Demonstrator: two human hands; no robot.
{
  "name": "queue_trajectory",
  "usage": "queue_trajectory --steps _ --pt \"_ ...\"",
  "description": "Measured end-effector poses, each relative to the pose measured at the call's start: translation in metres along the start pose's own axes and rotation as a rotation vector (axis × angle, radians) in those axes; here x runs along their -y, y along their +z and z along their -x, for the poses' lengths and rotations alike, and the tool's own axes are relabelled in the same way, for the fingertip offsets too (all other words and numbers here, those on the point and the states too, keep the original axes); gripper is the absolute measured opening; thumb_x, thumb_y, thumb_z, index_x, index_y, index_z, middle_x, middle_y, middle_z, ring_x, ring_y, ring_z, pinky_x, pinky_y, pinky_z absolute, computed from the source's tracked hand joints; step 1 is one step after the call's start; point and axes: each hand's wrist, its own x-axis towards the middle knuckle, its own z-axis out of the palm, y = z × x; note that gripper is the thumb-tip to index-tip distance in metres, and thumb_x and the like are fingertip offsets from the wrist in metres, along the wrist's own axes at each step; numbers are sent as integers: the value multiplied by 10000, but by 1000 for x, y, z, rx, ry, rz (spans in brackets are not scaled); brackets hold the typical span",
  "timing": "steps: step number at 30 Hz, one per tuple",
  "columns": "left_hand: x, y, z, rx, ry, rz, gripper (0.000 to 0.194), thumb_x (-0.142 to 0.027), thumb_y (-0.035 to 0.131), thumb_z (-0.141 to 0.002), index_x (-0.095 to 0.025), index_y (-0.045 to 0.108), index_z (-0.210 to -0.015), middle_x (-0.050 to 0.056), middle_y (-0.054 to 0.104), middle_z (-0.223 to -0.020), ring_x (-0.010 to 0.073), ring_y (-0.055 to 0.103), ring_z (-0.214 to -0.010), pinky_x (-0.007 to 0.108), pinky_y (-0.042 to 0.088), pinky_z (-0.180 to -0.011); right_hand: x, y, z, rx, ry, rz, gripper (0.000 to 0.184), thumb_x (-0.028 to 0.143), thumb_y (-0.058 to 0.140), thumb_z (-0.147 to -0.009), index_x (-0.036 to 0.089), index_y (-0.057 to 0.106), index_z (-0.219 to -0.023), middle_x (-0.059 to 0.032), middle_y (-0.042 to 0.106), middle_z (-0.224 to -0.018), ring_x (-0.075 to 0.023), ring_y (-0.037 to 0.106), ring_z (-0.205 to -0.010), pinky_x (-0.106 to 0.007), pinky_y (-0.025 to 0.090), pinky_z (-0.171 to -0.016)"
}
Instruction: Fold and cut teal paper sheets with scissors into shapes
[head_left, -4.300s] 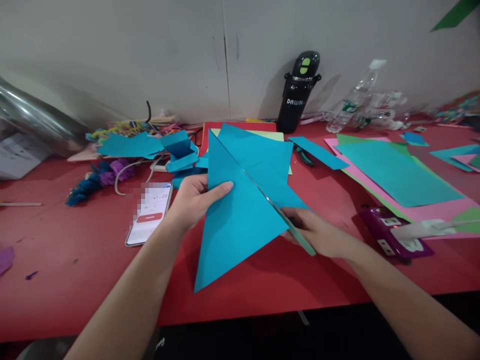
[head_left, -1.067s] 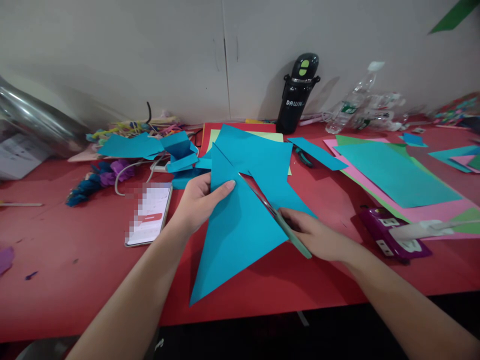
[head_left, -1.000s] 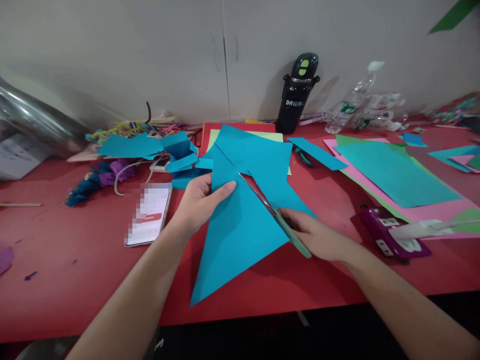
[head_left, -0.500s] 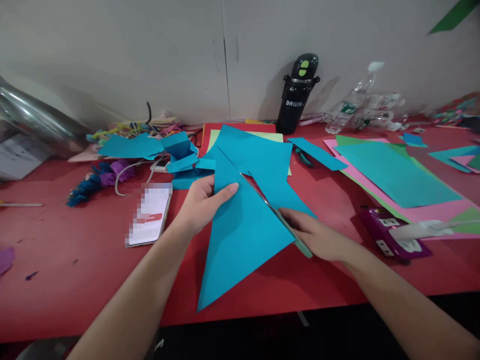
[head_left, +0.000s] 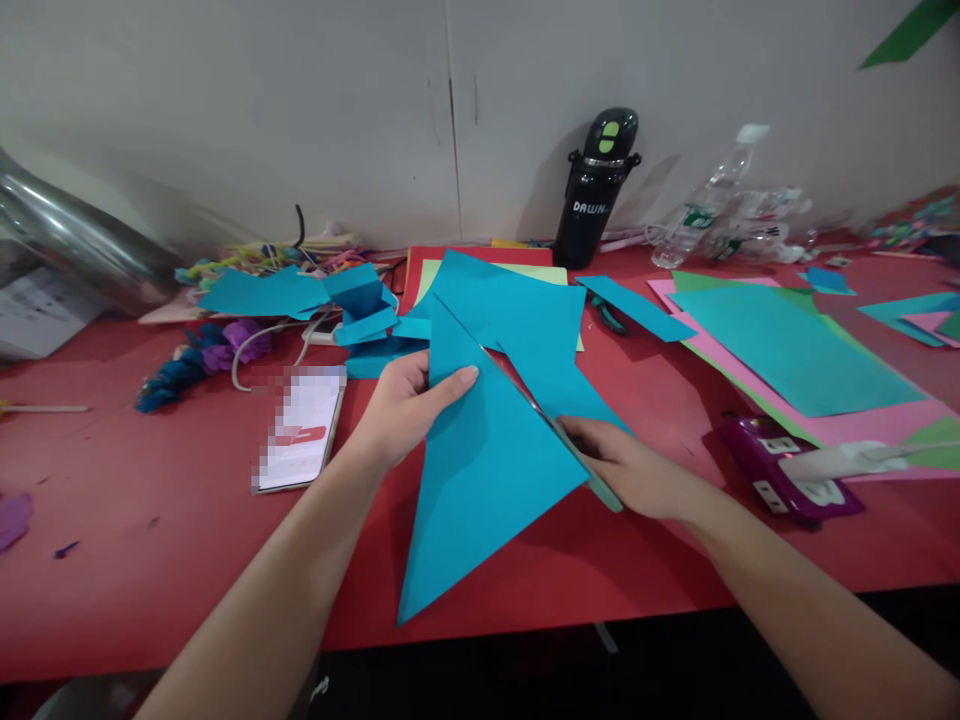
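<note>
My left hand (head_left: 405,410) pinches the left edge of a blue sheet of paper (head_left: 487,480), thumb on top and fingers underneath. The sheet is tilted, with one pointed corner hanging toward the table's front edge. In my right hand (head_left: 626,465) are scissors with pale green handles (head_left: 604,492). Their blades lie along a slanting cut, and a narrow gap of red table shows beside them. Part of the handles is hidden by the hand and the paper. Behind the cut lies more blue paper (head_left: 517,300).
A phone (head_left: 304,430) lies left of my left hand. At the back stand a black flask (head_left: 595,190) and a clear bottle (head_left: 705,205). On the right are stacked coloured sheets (head_left: 795,345) and a purple power strip (head_left: 787,470). Blue scraps (head_left: 262,292) lie at the back left.
Over the last seconds a gap has opened along the cut, and the sheet's lower corner has dropped nearer the table edge. The scissor blades have closed from about a second ago. The hands have barely moved.
</note>
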Motion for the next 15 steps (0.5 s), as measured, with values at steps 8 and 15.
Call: queue_trajectory --steps 8,15 --pt "-3 0 2 -1 -3 -19 228 -352 762 -839 -191 741 -998 77 770 -1001 224 733 -848 306 604 -675 2 0 3 -28 85 8 296 444 580 -937 264 675 -1152 -55 729 -954 -274 667 -883 -441 563 -778" --pt "-2 0 1 3 -13 9 234 -360 763 -837 -187 737 -992 80 769 -1002 240 730 -893 318 604 -702 -1 1 3 -5 84 -19 274 428 560 -951 246 654 -1132 -54 716 -956 -268 665 -906 -425 562 -764"
